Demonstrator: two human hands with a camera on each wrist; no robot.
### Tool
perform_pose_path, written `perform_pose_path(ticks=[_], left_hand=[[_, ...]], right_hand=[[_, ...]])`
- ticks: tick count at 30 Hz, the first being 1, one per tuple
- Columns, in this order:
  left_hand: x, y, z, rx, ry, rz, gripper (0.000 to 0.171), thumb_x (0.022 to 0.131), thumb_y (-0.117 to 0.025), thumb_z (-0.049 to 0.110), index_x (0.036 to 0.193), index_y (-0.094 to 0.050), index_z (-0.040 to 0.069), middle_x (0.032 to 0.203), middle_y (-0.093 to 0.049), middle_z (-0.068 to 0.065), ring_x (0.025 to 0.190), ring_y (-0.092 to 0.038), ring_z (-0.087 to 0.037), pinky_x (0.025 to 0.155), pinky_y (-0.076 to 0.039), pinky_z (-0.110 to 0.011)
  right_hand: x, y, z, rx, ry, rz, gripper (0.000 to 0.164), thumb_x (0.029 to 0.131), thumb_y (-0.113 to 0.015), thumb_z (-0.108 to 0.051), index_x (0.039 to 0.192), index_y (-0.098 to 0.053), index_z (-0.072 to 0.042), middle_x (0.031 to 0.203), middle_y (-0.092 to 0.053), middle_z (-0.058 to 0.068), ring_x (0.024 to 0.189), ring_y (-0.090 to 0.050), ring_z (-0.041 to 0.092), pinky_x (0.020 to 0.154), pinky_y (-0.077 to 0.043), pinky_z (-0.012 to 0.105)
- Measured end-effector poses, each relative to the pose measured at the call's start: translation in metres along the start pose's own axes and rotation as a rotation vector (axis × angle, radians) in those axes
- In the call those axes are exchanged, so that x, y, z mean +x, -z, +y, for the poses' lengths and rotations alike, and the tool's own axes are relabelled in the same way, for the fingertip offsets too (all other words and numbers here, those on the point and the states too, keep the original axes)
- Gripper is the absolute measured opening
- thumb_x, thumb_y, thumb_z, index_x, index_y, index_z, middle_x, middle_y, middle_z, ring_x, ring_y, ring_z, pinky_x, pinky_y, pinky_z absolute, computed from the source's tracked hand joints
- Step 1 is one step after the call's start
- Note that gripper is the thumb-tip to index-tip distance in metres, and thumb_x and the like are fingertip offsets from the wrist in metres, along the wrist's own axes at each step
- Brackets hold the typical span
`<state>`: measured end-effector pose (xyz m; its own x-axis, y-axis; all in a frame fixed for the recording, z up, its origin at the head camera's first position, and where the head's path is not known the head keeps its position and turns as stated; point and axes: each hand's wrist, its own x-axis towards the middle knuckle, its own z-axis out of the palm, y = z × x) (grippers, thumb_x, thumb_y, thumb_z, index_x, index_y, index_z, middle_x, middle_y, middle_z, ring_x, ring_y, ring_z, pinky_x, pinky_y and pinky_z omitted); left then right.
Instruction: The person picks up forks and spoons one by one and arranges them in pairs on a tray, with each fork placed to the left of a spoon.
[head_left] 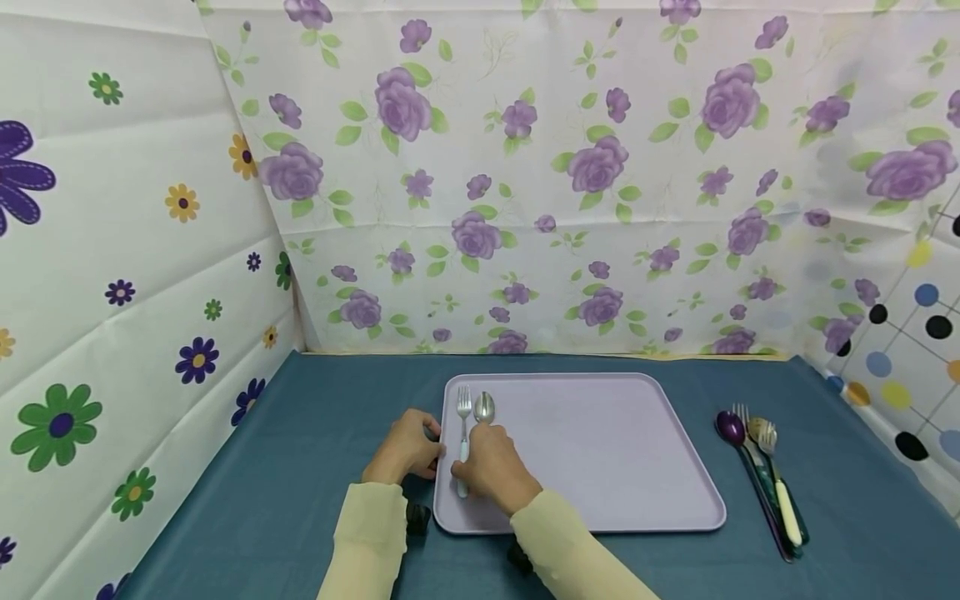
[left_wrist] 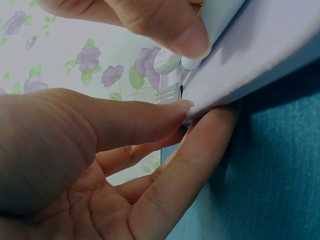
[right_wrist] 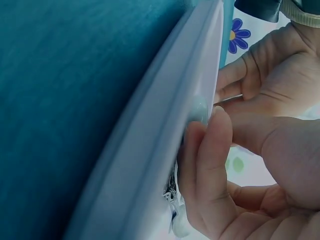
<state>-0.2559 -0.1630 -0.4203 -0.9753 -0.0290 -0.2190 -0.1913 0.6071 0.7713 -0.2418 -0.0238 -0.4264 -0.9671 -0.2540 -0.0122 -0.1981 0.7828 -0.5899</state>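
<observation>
A pale lilac tray [head_left: 592,450] lies on the blue cloth, with a fork [head_left: 464,403] and a spoon [head_left: 485,406] side by side along its left edge. My left hand [head_left: 405,448] pinches the tray's left rim, thumb above and fingers below, as the left wrist view shows. My right hand [head_left: 495,468] reaches over the tray, its thumb against the fork's pale blue handle [left_wrist: 222,20] and its fingers curled on the other side. It covers the spoon's handle in the head view. In the right wrist view, its fingertips sit near the pale handle end [right_wrist: 199,110].
To the right of the tray, a bunch of spoons and forks [head_left: 772,479] lies on the blue cloth [head_left: 262,492]. Flowered sheeting [head_left: 525,183] stands behind the table, with more patterned sheets at the left and right.
</observation>
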Motion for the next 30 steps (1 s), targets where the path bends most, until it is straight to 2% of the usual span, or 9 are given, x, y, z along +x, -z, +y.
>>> perform_pose_path(ticks=[8,15,23,30], left_hand=[[0.001,0.000,-0.002,-0.017,0.001,-0.003,0.020,0.085,-0.066,-0.004,0.104,-0.061,-0.003,0.078,-0.062,-0.016,0.060,-0.064,-0.022,0.055,-0.060,-0.036],[0.001,0.001,-0.002,-0.023,-0.007,-0.016,0.019,0.085,-0.066,-0.004,0.104,-0.062,-0.004,0.075,-0.064,-0.016,0.060,-0.064,-0.022,0.053,-0.059,-0.035],[-0.001,0.002,0.000,-0.011,-0.018,-0.014,0.018,0.085,-0.066,-0.005,0.102,-0.062,-0.004,0.075,-0.063,-0.016,0.059,-0.063,-0.021,0.052,-0.059,-0.035],[0.000,0.002,0.001,-0.013,-0.007,-0.011,0.017,0.084,-0.066,-0.005,0.101,-0.062,-0.004,0.075,-0.063,-0.016,0.059,-0.064,-0.022,0.053,-0.059,-0.035]], right_hand=[[0.000,-0.001,-0.001,-0.011,0.016,0.016,0.026,0.079,-0.074,-0.018,0.062,-0.058,-0.007,0.050,-0.054,0.004,0.040,-0.052,0.012,0.036,-0.046,0.025],[-0.003,0.005,0.006,0.010,0.051,0.065,0.030,0.085,-0.069,-0.017,0.060,-0.057,-0.007,0.046,-0.051,0.003,0.037,-0.050,0.011,0.033,-0.041,0.022],[0.000,0.008,0.021,-0.019,-0.007,0.144,0.021,0.077,-0.072,-0.008,0.065,-0.055,-0.006,0.056,-0.053,0.004,0.045,-0.049,0.013,0.038,-0.043,0.025],[0.002,0.008,0.022,-0.027,-0.030,0.132,0.024,0.076,-0.073,-0.005,0.062,-0.054,-0.007,0.054,-0.052,0.003,0.044,-0.049,0.013,0.037,-0.042,0.025]])
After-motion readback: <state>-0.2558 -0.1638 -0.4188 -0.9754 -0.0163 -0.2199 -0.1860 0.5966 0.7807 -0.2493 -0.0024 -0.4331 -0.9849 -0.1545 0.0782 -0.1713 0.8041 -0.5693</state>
